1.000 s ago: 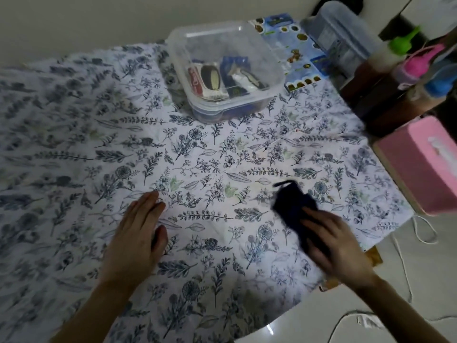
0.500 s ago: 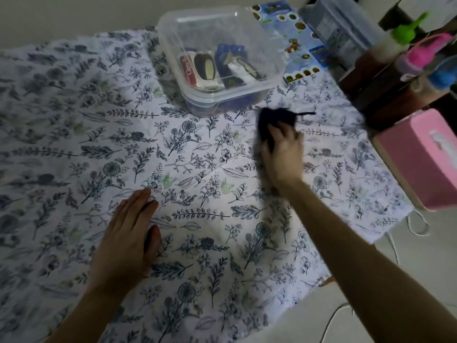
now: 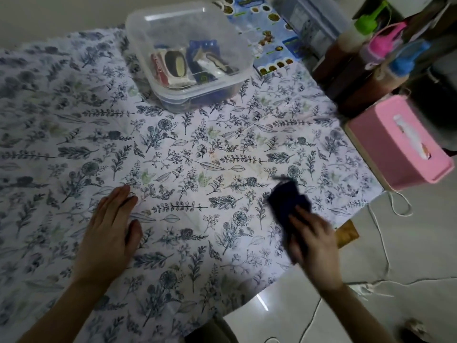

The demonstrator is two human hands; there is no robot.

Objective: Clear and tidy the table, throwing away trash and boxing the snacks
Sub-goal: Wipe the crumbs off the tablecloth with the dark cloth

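Wiping pass under way, by the look of it. Right hand (image 3: 314,243) has its fingers clamped on a dark cloth (image 3: 286,201), pressed to the tabletop (image 3: 173,169) near the right edge. Left hand (image 3: 111,231) lies flat, fingers together, pinning the floral cover. Snacks (image 3: 188,63) sit boxed in the clear container (image 3: 193,26) at the far side, lid on. To do this well: keep that left palm down so the cover won't ruck, sweep w/ overlapping strokes toward the edge, stay clear of the pink tissue box (image 3: 395,142).
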